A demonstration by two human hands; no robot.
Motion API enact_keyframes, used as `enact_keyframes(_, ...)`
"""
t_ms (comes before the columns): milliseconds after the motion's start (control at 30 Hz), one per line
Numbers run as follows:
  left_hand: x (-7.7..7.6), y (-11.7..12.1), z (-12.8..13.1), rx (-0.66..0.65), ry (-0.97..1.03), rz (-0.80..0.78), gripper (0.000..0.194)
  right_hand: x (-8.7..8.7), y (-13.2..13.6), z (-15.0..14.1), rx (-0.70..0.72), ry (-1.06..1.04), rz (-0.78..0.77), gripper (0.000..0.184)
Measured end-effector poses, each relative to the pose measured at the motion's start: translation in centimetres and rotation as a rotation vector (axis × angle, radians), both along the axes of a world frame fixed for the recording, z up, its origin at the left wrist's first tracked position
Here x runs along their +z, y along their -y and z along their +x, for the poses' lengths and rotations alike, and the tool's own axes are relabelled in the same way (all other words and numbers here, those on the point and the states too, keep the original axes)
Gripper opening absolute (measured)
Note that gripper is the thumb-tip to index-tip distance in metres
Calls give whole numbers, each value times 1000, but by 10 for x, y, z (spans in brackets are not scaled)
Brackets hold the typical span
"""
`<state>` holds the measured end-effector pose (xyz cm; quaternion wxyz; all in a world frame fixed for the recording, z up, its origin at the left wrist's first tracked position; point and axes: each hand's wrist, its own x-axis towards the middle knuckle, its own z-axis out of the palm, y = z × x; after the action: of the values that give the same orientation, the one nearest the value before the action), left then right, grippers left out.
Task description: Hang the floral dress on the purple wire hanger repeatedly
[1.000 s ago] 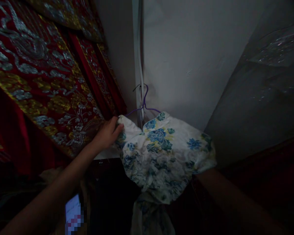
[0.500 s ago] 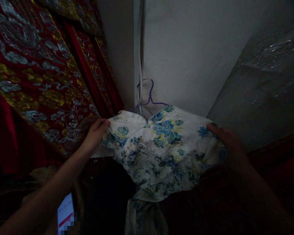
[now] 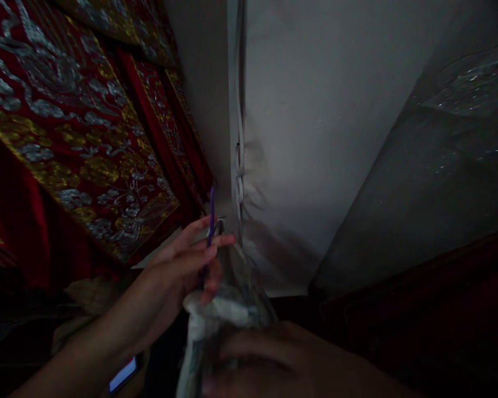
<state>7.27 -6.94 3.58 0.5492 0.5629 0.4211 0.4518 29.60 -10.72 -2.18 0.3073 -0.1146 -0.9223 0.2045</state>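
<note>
Since the frame of half a second ago, the floral garment has moved down from its wide spread and is turned narrow, while the purple hanger has come away from before the strip at the left edge of the white wall. My left hand, which pinched one shoulder, is now around the hanger, which passes between its bent fingers. My right hand has come inward from the other shoulder; it is blurred over the cloth, and from where I sit I cannot tell if it grasps the fabric or only touches it. Garment and hanger are now below and left of the strip, near the lower edge of the wall. I judge that the cloth could slide off, because its shoulders no longer look evenly spread. My finger hold on the hanger seems light, so a pull from below might twist it. Also, its upper end points near the red embroidered cloth, and a careless swing could catch the raised stitching.
</note>
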Motion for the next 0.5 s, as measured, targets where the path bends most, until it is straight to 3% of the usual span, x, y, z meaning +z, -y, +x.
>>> enact_keyframes(33, -2, 7, -5, -20, -33, -41, 60, 0, -12, -1, -12, -53, -14, 50)
enact_keyframes(100, -6, 16, -20, -72, -134, -57, 54, -4, -35, 6, -193, -245, -31, 45)
enact_keyframes(167, -6, 21, -35, -131, -271, 15, 38, -14, -59, 20, -461, -415, -14, 42)
enact_keyframes(233, -4, 21, -47, -145, -392, 147, 22, -27, -79, 33, -627, -468, -67, 37)
enact_keyframes(300, -4, 12, -56, -77, -438, 258, 21, -39, -91, 40, -623, -415, -278, 24)
enact_keyframes(367, -8, -5, -61, 26, -415, 298, 23, -47, -94, 42, -553, -397, -549, 36)
enact_keyframes(433, -16, -25, -64, 141, -376, 319, 35, -46, -92, 42, -553, -496, -772, 46)
enact_keyframes(500, -26, -42, -65, 282, -375, 431, 45, -36, -94, 42, -617, -681, -887, 47)
